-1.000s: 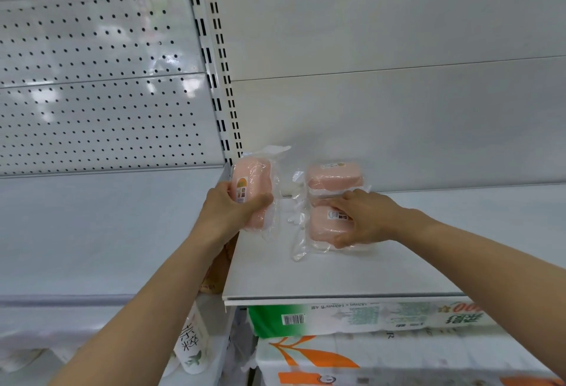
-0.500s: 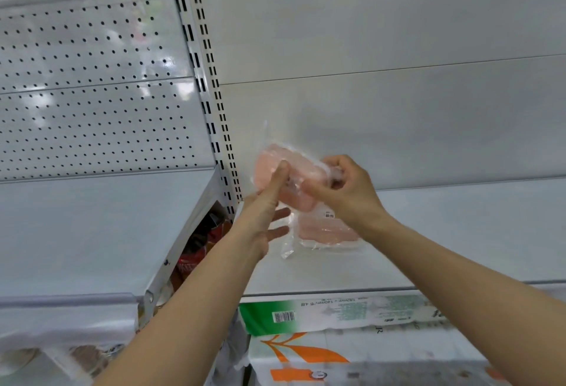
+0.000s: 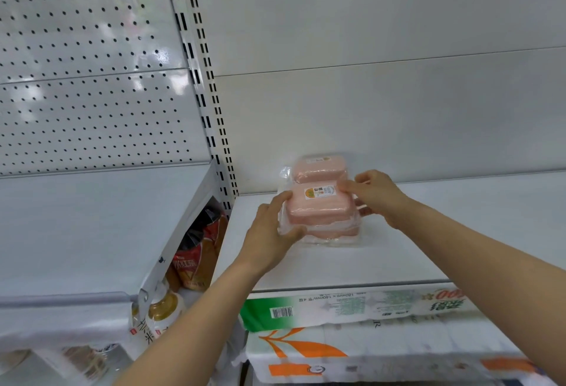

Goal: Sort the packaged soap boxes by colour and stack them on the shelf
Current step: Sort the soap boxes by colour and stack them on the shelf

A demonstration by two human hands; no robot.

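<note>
Your left hand (image 3: 269, 229) and right hand (image 3: 375, 194) pinch opposite ends of the pink plastic-wrapped soap box (image 3: 321, 206), its long axis spanning left-right between them, atop another pink pack (image 3: 333, 234) on the white shelf (image 3: 428, 232).

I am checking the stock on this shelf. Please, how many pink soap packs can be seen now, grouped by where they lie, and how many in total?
Held on top of the front stack, by left hand and right hand: 1, the top soap pack
Under it: 1, the lower soap pack
Behind, near the back wall: 1, the rear soap pack
Total: 3
</note>
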